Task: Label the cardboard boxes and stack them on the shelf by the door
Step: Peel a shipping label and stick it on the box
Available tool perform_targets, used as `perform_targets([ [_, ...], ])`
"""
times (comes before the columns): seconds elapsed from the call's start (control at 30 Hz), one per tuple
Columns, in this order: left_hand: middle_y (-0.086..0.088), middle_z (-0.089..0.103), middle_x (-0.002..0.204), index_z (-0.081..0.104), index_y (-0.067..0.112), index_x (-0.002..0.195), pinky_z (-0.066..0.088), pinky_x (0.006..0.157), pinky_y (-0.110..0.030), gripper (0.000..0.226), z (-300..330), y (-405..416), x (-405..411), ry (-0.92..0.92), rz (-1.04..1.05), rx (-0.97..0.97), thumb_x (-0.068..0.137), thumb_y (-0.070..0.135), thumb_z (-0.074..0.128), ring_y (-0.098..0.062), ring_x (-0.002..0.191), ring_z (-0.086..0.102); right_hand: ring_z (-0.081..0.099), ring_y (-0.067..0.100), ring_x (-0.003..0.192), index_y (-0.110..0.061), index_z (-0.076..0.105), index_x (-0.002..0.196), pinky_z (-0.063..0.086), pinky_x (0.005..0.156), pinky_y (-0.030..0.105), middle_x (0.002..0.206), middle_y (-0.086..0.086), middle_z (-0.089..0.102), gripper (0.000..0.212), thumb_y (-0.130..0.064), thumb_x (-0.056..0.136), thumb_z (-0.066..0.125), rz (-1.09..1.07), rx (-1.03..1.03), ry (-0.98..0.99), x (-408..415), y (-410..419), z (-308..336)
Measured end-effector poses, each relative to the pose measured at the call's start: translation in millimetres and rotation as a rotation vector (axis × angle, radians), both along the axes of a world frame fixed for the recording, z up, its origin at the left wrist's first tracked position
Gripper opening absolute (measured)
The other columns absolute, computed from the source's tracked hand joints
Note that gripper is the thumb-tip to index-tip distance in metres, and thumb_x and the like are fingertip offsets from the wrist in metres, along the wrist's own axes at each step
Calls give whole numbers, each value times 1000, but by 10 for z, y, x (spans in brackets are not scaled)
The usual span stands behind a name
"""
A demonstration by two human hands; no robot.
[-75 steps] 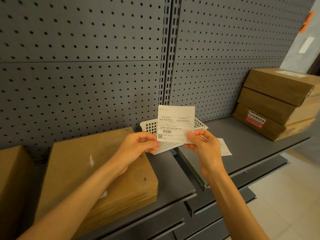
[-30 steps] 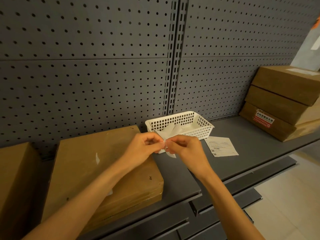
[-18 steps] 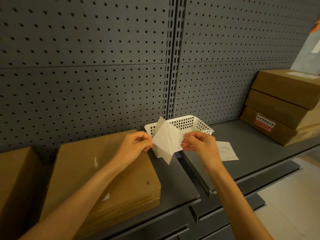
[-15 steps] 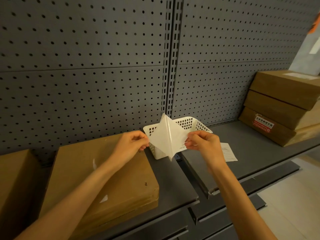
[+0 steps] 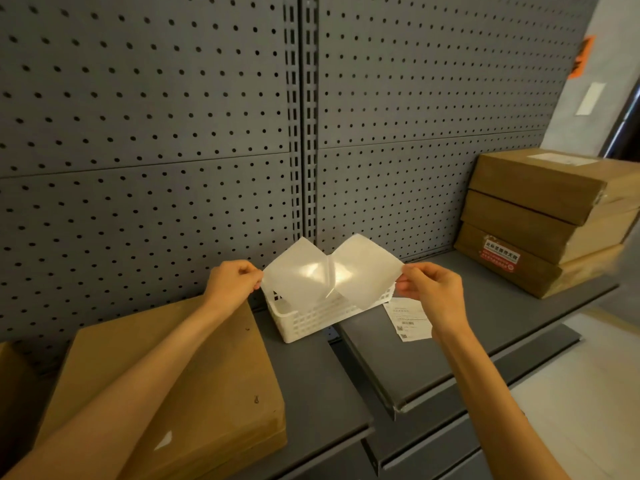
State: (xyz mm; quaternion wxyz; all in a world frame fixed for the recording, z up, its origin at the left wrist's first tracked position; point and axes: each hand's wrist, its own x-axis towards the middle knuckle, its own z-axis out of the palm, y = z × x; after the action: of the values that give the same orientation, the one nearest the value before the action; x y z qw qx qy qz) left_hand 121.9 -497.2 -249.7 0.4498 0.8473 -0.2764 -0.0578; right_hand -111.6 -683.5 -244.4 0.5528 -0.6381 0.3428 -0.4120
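Note:
My left hand (image 5: 232, 281) and my right hand (image 5: 431, 292) each pinch a corner of a white label sheet, held above the white plastic basket (image 5: 311, 318). The sheet is peeled into two layers that still join along the middle: a left layer (image 5: 294, 280) and a right layer (image 5: 363, 270). I cannot tell which layer is the sticker and which the backing. A flat cardboard box (image 5: 194, 368) lies on the grey shelf (image 5: 415, 368) under my left forearm. Three cardboard boxes (image 5: 540, 216) are stacked at the right end of the shelf.
Another printed label (image 5: 408, 318) lies flat on the shelf just right of the basket. Part of one more cardboard box (image 5: 10, 393) shows at the far left edge. A grey pegboard wall (image 5: 173, 133) backs the shelf. Pale floor (image 5: 595, 393) lies lower right.
The printed label was turned over and picked at one corner. My hands have since moved apart, spreading its two layers wide open over the basket.

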Motion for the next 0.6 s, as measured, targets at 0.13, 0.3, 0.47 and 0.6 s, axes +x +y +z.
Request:
perform_targets([
  [0.13,-4,67,74,64,13,68,45,62,-26,19,-80,-130,41,-74,51,101,85,16,57,-19,72,60,64,18,67,-10,71,81,55,66,27,74,12,70,15,-6,87,58,-39,-12,5,-63,-141,-29],
  [0.3,-2,61,68,59,16,65,37,52,-24,21,-154,-239,70,-121,81,176,86,20,60,-13,61,51,65,18,68,-13,71,80,57,75,36,73,9,71,15,-8,87,58,-89,-18,19,-129,-293,-69],
  [0.47,-2,59,63,64,7,74,40,56,-26,19,-197,-297,60,-196,19,230,87,20,60,-14,58,51,64,16,66,-13,71,78,56,73,33,70,6,69,15,-9,87,59,-71,-16,31,-106,-311,-100],
  [0.6,0,60,65,63,9,73,41,59,-26,18,-217,-327,55,-271,-2,281,85,23,63,-12,61,54,64,14,63,-13,70,75,53,65,27,68,7,69,17,-7,86,59,-32,-16,21,-42,-258,-99],
])
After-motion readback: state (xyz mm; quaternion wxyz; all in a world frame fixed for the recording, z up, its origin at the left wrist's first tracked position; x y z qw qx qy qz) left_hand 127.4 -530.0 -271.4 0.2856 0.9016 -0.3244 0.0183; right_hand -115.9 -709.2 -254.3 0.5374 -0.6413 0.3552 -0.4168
